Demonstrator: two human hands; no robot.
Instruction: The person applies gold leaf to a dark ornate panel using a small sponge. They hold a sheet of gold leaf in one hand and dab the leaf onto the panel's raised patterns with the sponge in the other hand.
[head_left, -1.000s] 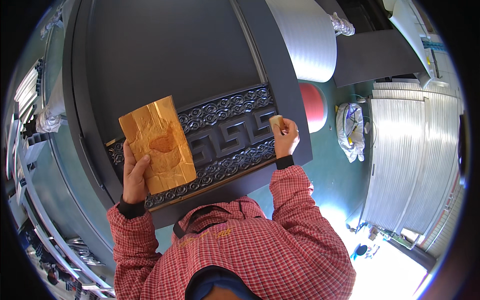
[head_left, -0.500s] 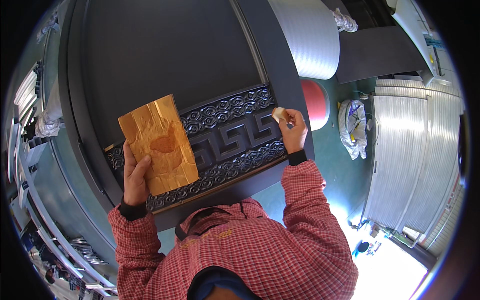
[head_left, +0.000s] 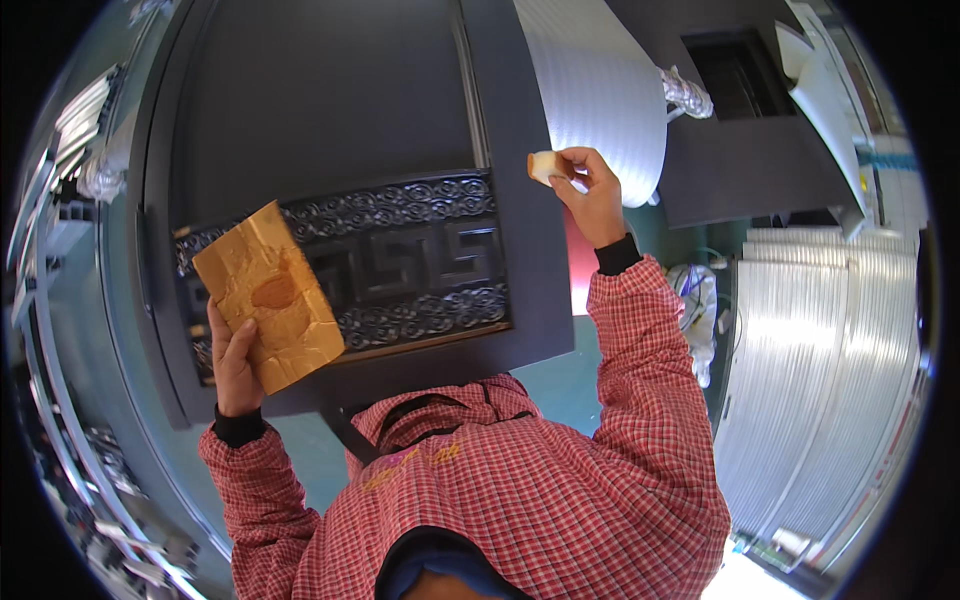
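My left hand grips a gold-coloured piece of cardboard by its lower left edge, thumb on top. A wet-looking orange-brown patch lies in the middle of its creased face. Between the fingertips of my right hand is a small sponge block, white with a brown-stained end. That hand is over the right border of a dark door panel. Across the panel's near part runs a raised ornamental band with a Greek-key pattern between scrollwork strips. The cardboard covers the band's left part.
A large roll of white foam sheet stands beyond the panel's right side, with a red roll nearer, partly behind my arm. Another dark panel lies at the far right. Stacked pale ribbed sheets stand right; metal profiles line the left.
My right hand with the sponge has moved away from the ornamental band, farther up toward the panel's right border. The cardboard has shifted left with my left hand. The whole view has also shifted.
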